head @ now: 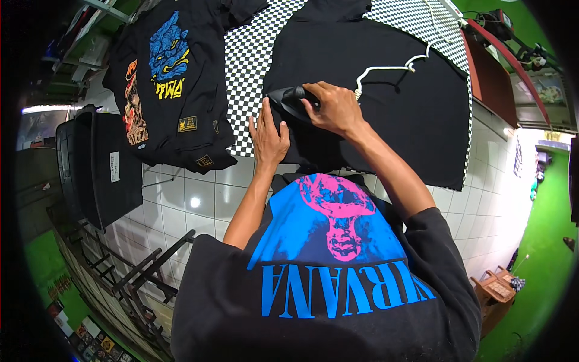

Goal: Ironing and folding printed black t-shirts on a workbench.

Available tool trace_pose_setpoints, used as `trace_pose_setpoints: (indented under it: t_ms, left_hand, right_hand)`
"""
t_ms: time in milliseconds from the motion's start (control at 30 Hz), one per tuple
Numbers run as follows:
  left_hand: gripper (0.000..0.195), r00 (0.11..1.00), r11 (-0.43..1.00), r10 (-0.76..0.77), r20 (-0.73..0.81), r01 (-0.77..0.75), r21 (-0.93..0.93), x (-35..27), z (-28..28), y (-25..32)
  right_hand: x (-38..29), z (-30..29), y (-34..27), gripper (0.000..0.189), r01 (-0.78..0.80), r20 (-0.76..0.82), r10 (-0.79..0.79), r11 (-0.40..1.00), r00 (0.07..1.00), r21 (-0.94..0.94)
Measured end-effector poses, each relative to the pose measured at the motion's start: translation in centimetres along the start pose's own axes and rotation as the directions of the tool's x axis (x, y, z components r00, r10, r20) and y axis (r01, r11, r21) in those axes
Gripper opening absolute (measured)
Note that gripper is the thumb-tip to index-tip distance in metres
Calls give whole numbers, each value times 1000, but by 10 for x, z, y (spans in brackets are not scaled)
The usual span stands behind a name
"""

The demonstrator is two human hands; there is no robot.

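A black clothes iron [289,102] rests on a black garment [407,117] spread over a checkered cover [246,59]. My right hand [334,106] is closed round its handle, and the tip points left. A pale cord [384,68] runs from the handle end up and to the right. My left hand [270,138] lies flat at the garment's left edge, fingers extended close to the iron's tip, holding nothing. To the left lie black printed T-shirts [199,104], one with a blue and yellow print, another with an orange one.
A black plastic bin [102,167] bearing a written label stands on the left. Below it is a dark metal frame [135,271] on the tiled floor [199,194]. A reddish-brown board [488,72] stands beyond the right edge, and a wooden chair [497,287] is at lower right.
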State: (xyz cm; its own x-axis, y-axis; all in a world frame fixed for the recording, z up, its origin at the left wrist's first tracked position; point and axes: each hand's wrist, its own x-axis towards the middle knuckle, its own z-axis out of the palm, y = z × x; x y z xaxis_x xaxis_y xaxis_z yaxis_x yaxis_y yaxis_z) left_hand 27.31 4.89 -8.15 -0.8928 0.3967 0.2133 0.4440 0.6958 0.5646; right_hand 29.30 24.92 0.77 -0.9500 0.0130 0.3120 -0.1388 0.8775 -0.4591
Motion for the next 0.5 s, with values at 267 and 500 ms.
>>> trace_pose_setpoints:
  t_ms: [267,500]
  left_hand:
    - [70,1000,1000,17,-19,-18,-10,0,5,-4]
    - [59,999,996,-26,36,23,90,18,-4,20]
  right_hand:
    - [-39,-33,7,28,-39,105,38,999,994,11]
    - [-71,-72,63,28,-209,-101,203,977,974,-51]
